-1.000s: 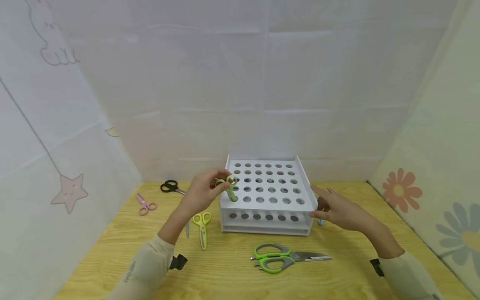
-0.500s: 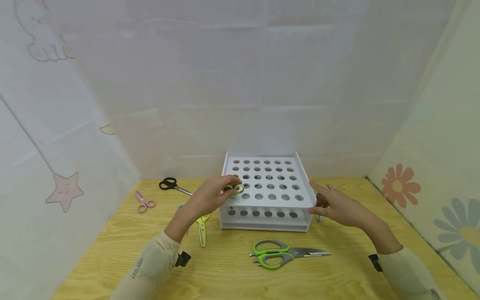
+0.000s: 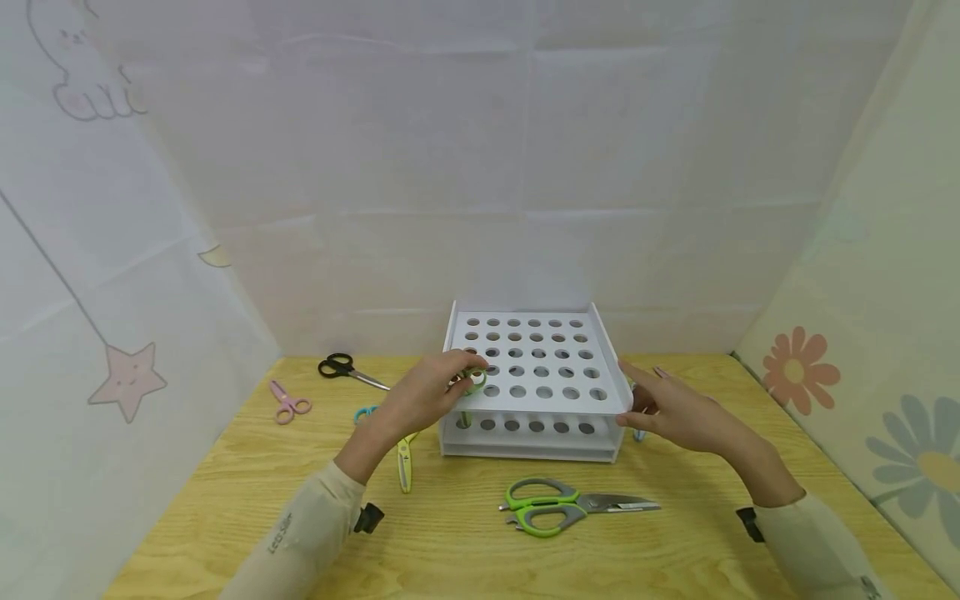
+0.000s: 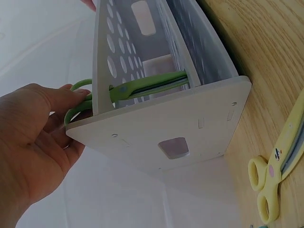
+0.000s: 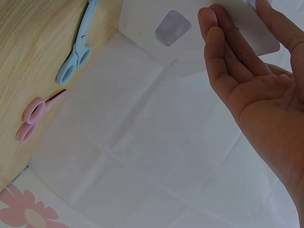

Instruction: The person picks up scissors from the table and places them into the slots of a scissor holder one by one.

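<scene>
My left hand [image 3: 423, 396] pinches the loops of a pair of green scissors [image 4: 147, 87] at the front left corner of a white rack [image 3: 528, 453] with rows of round holes. In the left wrist view, the green blade part passes down through a top hole, its tip at the lower shelf. The fingers partly cover the loops. My right hand [image 3: 678, 417] holds the rack's right side, thumb at the front corner. In the right wrist view, its other fingers lie against the outer face of the side panel [image 5: 142, 21].
Green-grey kitchen shears [image 3: 547, 505] lie before the rack. Yellow scissors [image 3: 405, 468], a blue-handled pair [image 3: 364, 412], black scissors [image 3: 339, 367] and pink scissors [image 3: 288, 406] lie to its left. Light blue scissors [image 5: 76, 57] and another pink pair [image 5: 35, 116] lie to its right.
My left hand has moved right and down, lowering the green scissors into a hole; their blade part now shows below the top shelf. The right hand stays at the rack's side.
</scene>
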Demonstrator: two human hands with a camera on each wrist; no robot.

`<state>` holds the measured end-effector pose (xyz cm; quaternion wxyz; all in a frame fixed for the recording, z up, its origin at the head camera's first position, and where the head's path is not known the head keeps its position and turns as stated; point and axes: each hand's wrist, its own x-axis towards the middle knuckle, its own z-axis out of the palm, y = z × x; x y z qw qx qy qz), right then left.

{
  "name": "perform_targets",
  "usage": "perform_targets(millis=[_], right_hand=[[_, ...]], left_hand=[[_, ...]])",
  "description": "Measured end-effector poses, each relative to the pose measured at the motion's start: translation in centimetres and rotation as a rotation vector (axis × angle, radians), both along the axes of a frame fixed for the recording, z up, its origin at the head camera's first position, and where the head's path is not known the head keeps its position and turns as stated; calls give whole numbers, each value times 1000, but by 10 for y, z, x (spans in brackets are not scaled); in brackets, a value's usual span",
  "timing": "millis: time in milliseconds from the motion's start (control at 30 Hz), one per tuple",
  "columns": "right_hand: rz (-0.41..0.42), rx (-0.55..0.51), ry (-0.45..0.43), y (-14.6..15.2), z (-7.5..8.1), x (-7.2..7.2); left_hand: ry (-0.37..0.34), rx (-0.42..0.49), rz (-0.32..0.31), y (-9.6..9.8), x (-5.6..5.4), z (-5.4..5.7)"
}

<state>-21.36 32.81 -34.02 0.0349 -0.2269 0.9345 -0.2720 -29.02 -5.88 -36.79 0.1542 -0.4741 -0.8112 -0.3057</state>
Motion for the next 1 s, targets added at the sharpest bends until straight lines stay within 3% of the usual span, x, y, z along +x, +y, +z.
perform_targets(millis=[533,767,1000], right_hand=[[-10,10,4,3,-3,-1],[-9,0,-1,3,-5,-2],[-15,4,5,3,-4,-1]], left_hand=[[-53,9,14,0,-1,-3],[-115,67,77,-6,0,-2],[-70,176,142,-18,-1,1]])
